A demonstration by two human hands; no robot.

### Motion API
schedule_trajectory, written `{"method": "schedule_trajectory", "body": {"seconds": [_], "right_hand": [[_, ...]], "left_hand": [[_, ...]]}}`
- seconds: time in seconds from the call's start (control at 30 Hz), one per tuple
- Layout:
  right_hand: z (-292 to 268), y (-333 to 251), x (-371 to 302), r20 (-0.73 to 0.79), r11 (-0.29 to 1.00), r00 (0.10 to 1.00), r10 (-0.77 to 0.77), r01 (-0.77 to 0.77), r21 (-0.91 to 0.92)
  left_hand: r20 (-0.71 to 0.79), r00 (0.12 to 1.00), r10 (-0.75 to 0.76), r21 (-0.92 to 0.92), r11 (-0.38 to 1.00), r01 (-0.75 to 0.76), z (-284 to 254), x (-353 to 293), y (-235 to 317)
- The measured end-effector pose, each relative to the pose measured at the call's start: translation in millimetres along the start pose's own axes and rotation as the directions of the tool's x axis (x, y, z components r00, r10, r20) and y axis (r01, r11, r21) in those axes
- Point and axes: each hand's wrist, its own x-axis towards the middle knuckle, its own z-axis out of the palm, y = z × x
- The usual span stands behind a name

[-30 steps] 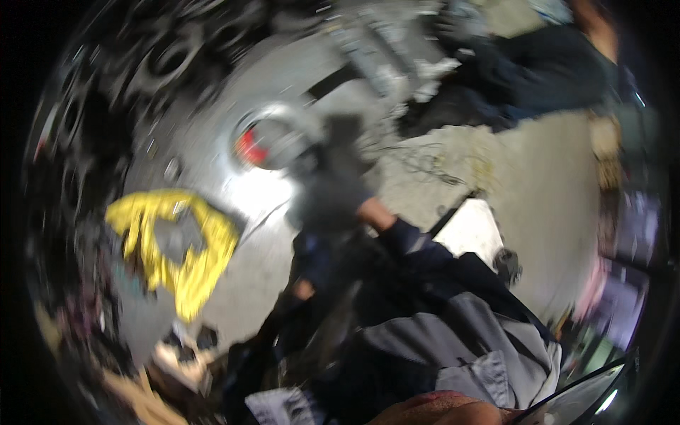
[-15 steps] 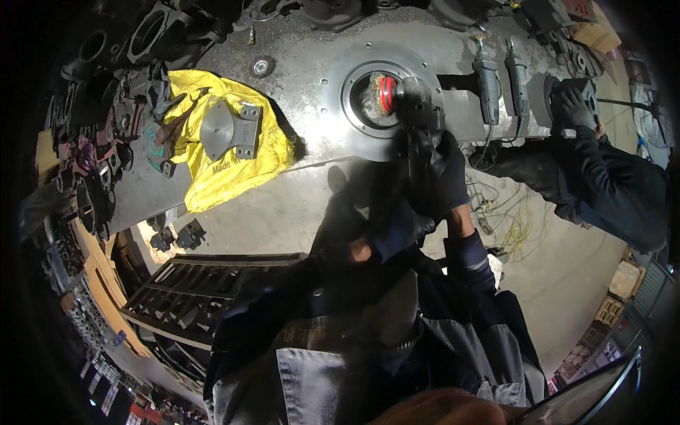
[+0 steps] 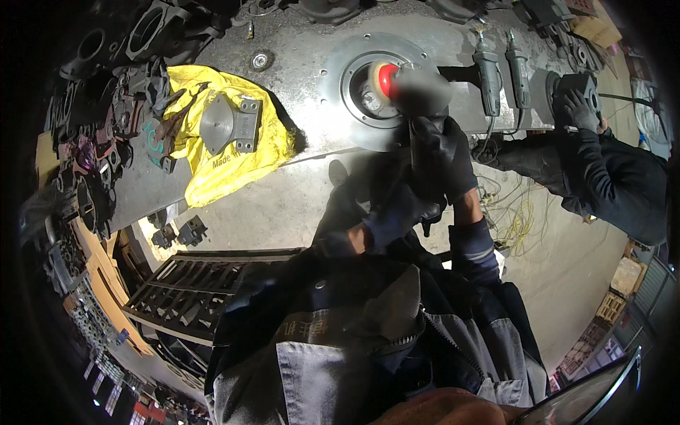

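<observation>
An angle grinder (image 3: pixel 423 91) with a red wire cup brush (image 3: pixel 385 79) is held over a round steel flange (image 3: pixel 335 106) with bolt holes. The brush sits at the right side of the flange's central opening. My right hand (image 3: pixel 446 157), in a dark glove, is closed around the grinder's body behind its head. Lower and nearer to me, my left hand (image 3: pixel 409 207), gloved too, is closed on the tool's rear end; its fingers are partly lost in shadow. The grinder's head is blurred.
Left on the bench, a grey metal bracket (image 3: pixel 225 126) lies on a yellow sack (image 3: pixel 244 172). Dark castings (image 3: pixel 149 32) crowd the far left. Two slim power tools (image 3: pixel 489 78) lie to the right, near a co-worker's gloved hand (image 3: pixel 582 110) on a dark block. Cables (image 3: pixel 523 230) trail over the floor.
The grinder's head has shifted slightly and blurred, with the brush tilted a little differently over the flange opening. My right hand has moved slightly nearer to me. Both hands keep their hold.
</observation>
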Motion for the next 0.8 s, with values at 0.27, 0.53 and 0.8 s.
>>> {"method": "schedule_trajectory", "body": {"seconds": [0.27,0.53,0.8], "right_hand": [[0.7,9.9,-4.8,0.240,0.955,0.948,-0.208,0.250,-0.160],[34.6,18.1,-6.9,0.156,0.998,0.986,0.060,-0.057,-0.026],[37.7,37.2,-2.1,0.313,0.991,0.940,0.132,-0.133,-0.018]], "left_hand": [[-0.105,0.994,0.005,-0.094,0.995,-0.015,-3.4,-4.9,17.7],[-0.150,0.927,-0.344,-0.550,0.808,0.211,4.2,-1.9,56.6],[-0.223,0.974,0.051,-0.014,0.998,-0.055,2.0,6.1,27.0]]}}
